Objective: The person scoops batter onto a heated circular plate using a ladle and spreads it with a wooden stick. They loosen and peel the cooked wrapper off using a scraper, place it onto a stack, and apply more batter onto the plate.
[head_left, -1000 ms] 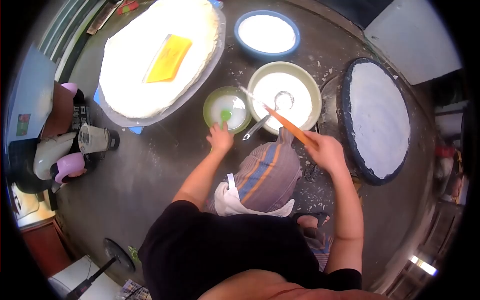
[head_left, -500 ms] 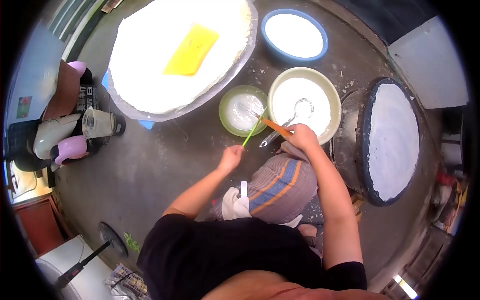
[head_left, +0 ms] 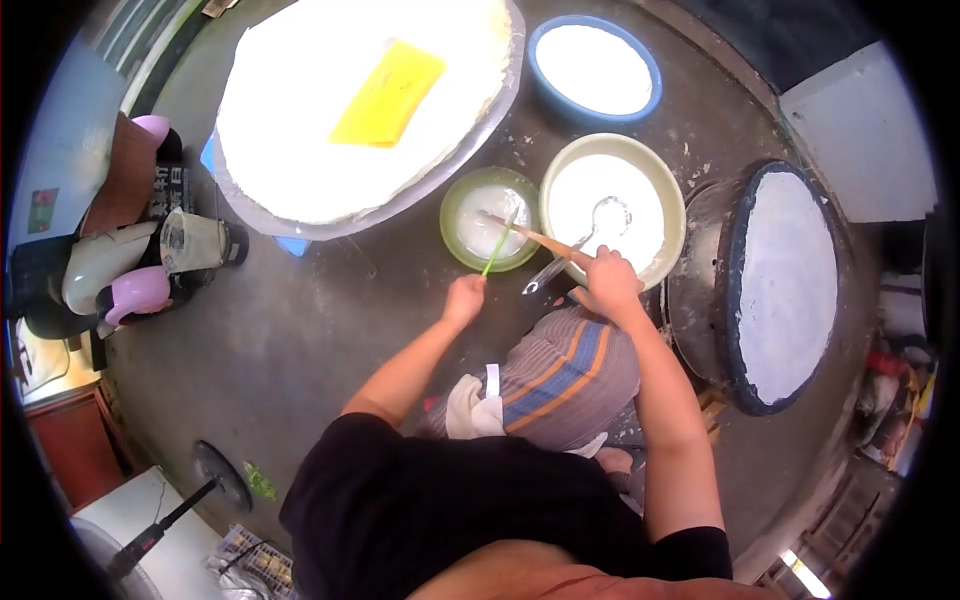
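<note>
My left hand (head_left: 464,300) is closed around a thin bright green stick (head_left: 498,250), which slants up over the small green bowl (head_left: 449,238). My right hand (head_left: 612,281) grips a flat orange-brown stick (head_left: 553,243) that reaches left over the same bowl. The two sticks cross above the whitish liquid; whether they touch, I cannot tell. Just beyond my right hand stands a cream basin (head_left: 674,200) of white liquid. A metal ladle (head_left: 553,271) rests in it, its handle sticking out over the rim.
A large round tray (head_left: 300,232) covered in white bears a yellow flat piece (head_left: 388,95). Behind the basin is a blue tub (head_left: 655,90) of white contents. To the right, a dark-rimmed round with a white surface (head_left: 788,290) adjoins a metal drum (head_left: 695,290). Pink-handled containers (head_left: 140,295) stand left.
The orange-brown stick's far end has moved left, deeper over the small bowl. The green stick now stands a little steeper across it. The whole view has shifted slightly.
</note>
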`<state>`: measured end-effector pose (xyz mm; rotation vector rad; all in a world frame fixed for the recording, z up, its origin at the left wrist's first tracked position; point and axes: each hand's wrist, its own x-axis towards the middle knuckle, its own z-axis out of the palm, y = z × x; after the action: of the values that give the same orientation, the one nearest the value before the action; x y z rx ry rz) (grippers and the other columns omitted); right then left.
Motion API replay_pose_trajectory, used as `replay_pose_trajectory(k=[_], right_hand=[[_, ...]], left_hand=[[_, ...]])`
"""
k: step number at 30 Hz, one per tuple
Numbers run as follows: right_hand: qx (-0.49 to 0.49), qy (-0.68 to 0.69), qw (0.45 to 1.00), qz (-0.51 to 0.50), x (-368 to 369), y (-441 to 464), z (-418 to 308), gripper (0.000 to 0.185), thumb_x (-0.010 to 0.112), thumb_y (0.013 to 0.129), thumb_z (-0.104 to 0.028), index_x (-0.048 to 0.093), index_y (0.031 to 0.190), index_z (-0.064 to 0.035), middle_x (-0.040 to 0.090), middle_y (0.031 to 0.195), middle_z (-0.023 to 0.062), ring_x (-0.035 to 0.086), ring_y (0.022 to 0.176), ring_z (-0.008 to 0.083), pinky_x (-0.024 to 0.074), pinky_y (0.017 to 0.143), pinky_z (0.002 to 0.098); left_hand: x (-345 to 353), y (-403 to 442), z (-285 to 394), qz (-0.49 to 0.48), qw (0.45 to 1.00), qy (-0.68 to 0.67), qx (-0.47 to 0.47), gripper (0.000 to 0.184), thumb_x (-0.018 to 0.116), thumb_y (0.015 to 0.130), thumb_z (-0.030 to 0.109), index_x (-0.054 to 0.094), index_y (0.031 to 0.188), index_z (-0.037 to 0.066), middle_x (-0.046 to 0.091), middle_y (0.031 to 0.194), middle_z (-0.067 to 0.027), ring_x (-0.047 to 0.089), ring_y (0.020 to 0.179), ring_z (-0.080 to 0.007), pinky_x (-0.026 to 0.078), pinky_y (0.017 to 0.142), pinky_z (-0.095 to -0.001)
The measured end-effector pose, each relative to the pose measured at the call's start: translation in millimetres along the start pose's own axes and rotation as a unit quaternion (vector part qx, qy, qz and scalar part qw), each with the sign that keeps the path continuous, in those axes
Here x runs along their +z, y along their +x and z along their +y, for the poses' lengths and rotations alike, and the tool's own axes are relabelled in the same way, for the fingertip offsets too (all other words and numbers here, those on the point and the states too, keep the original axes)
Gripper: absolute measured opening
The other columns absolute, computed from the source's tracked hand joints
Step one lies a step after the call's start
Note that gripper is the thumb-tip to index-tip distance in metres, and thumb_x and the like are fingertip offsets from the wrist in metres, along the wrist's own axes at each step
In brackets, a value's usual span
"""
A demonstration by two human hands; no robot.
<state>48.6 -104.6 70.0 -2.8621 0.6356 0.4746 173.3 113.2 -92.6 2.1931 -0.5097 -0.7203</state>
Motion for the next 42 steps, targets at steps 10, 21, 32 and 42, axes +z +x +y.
replay_pose_trajectory(k=[10, 21, 32, 42], right_hand=[[0.081, 0.168, 0.982, -0.025, 1, -13, 27, 0.032, 0.057, 0.075, -0.013, 0.060, 0.107, -0.0148, 0.062, 0.087, 0.0185, 0.060, 0.080, 0.0298, 0.0450, 0.072, 0.0361], [0.120, 0.291, 0.949, -0.004, 15, -43, 42, 0.029, 0.052, 0.080, -0.019, 0.058, 0.108, -0.0131, 0.060, 0.083, 0.0157, 0.057, 0.078, 0.0292, 0.0443, 0.068, 0.0350], [0.277, 0.672, 0.659, 0.194, 79, -106, 79, 0.054, 0.053, 0.079, 0.001, 0.035, 0.130, -0.0059, 0.052, 0.071, -0.0006, 0.044, 0.051, 0.0065, 0.0353, 0.043, 0.0180], [0.311, 0.540, 0.779, 0.071, 197, -108, 74, 0.068, 0.063, 0.072, 0.000, 0.032, 0.132, -0.0090, 0.057, 0.096, 0.0080, 0.057, 0.076, 0.0145, 0.0490, 0.067, 0.0277]], left_hand=[[3, 24, -22, 0.020, 0.999, 0.032, -0.038, 0.025, 0.047, 0.083, 0.018, 0.062, 0.079, -0.002, 0.060, 0.079, -0.0224, 0.057, 0.078, -0.0377, 0.045, 0.069, -0.0395], [25, 36, -29, 0.054, 0.992, -0.043, -0.102, 0.028, 0.047, 0.084, 0.022, 0.060, 0.075, -0.002, 0.059, 0.064, -0.0187, 0.060, 0.060, -0.0297, 0.045, 0.058, -0.0387], [-9, -11, 43, 0.015, 0.979, 0.172, 0.106, 0.037, 0.058, 0.075, 0.019, 0.051, 0.108, 0.004, 0.041, 0.120, -0.0170, 0.032, 0.117, -0.0345, 0.033, 0.089, -0.0481], [-135, -24, 190, 0.232, 0.828, 0.311, 0.404, 0.047, 0.055, 0.075, 0.020, 0.046, 0.120, 0.007, 0.037, 0.129, -0.0156, 0.029, 0.121, -0.0366, 0.017, 0.096, -0.0533]])
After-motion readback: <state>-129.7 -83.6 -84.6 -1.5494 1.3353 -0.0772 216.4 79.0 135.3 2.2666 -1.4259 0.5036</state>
